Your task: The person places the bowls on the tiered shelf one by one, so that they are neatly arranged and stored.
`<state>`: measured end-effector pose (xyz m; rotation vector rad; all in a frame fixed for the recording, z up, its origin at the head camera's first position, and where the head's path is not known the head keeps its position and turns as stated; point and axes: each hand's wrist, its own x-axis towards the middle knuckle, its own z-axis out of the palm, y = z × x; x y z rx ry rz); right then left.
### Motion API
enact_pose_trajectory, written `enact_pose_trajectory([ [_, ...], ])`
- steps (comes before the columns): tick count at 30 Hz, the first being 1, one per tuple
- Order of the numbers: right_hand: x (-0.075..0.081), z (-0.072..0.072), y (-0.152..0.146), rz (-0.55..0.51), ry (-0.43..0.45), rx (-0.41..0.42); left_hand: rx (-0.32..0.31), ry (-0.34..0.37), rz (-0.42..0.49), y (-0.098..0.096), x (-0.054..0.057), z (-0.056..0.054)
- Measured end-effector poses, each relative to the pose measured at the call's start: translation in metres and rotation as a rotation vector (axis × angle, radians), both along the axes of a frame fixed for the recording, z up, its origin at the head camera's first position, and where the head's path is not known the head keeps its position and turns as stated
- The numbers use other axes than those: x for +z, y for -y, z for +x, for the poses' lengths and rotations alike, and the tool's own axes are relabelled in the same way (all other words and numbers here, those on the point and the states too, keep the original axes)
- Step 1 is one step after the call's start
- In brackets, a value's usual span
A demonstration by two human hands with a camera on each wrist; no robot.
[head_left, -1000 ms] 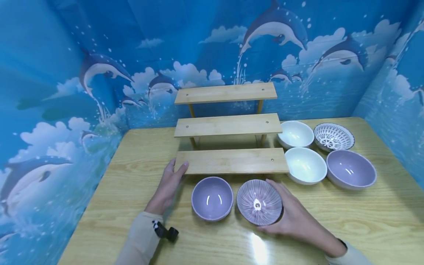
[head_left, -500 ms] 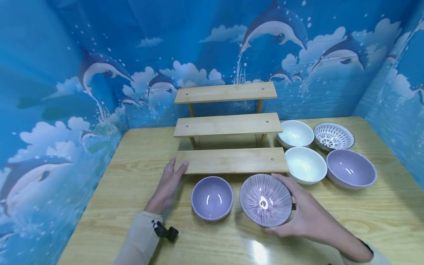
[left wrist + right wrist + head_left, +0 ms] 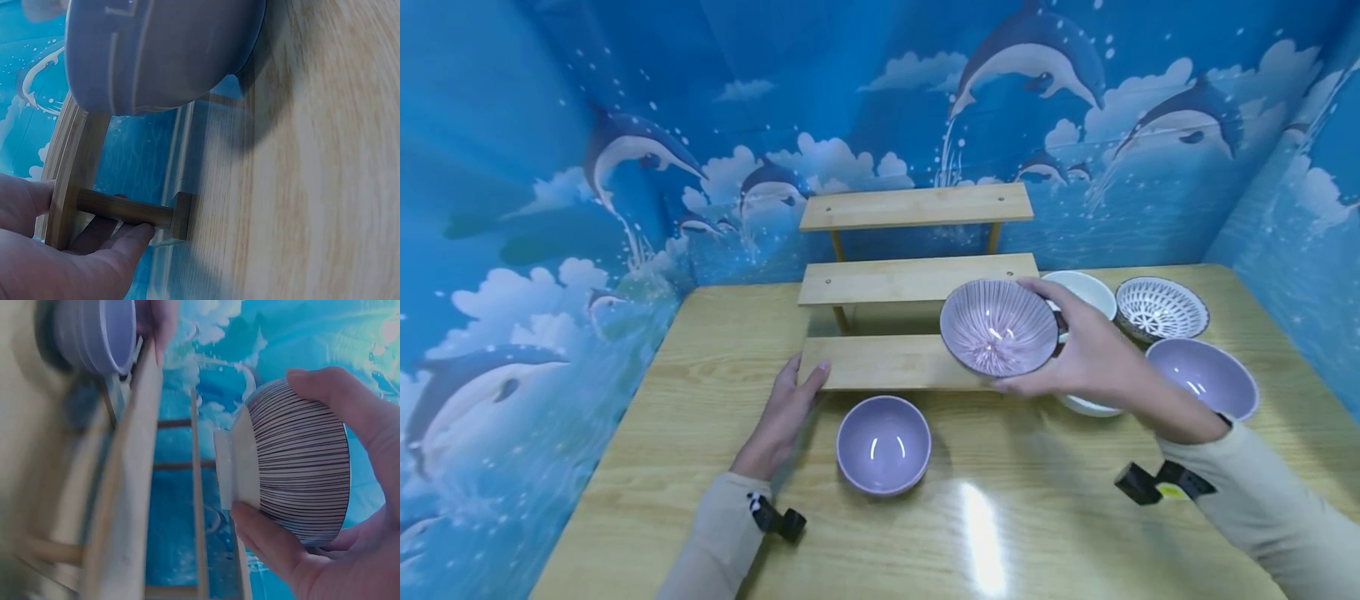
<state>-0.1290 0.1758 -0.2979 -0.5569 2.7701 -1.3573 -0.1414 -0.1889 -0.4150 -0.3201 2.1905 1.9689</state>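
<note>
My right hand (image 3: 1086,350) grips a striped purple bowl (image 3: 998,327) by its side, thumb and fingers spread across it. The bowl is in the air over the right part of the lowest board of a three-tier wooden shelf (image 3: 880,363). Its lined outside and pale foot (image 3: 225,469) show in the right wrist view. My left hand (image 3: 786,408) holds the left end of that lowest board, thumb on top, fingers underneath by the leg (image 3: 125,207). A plain purple bowl (image 3: 883,446) stands on the table in front of the shelf.
Right of the shelf stand a white bowl (image 3: 1086,287), a second white bowl (image 3: 1090,407) mostly hidden by my right hand, a black-and-white patterned bowl (image 3: 1162,308) and a larger purple bowl (image 3: 1206,375). A dolphin-print backdrop (image 3: 850,100) rises behind the wooden table (image 3: 700,358).
My right hand has lifted the striped bowl from the table beside the plain purple bowl and carried it up and forward over the lowest board. The left hand stays on the board's end.
</note>
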Motion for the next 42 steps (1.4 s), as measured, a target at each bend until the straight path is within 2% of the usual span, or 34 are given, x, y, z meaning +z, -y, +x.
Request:
enact_pose_trajectory([
  [5, 0.024, -0.038, 0.005, 0.024, 0.027, -0.068, 0.002, -0.005, 0.006, -0.001, 0.000, 0.000],
  [10, 0.041, -0.075, 0.014, -0.012, 0.027, -0.104, 0.011, -0.003, -0.003, -0.002, 0.001, 0.001],
  [16, 0.047, -0.114, 0.031, 0.004, 0.051, -0.148, 0.015, -0.005, -0.028, -0.001, 0.000, 0.001],
  [21, 0.047, -0.140, 0.047, 0.005, 0.075, -0.161, 0.016, 0.005, -0.040, -0.001, -0.001, 0.001],
  [31, 0.045, -0.170, 0.078, -0.021, 0.111, -0.166, 0.013, 0.006, -0.050, 0.000, 0.000, 0.001],
  [42, 0.043, -0.183, 0.108, -0.083, 0.143, -0.170, -0.010, 0.002, -0.053, 0.000, -0.001, 0.001],
])
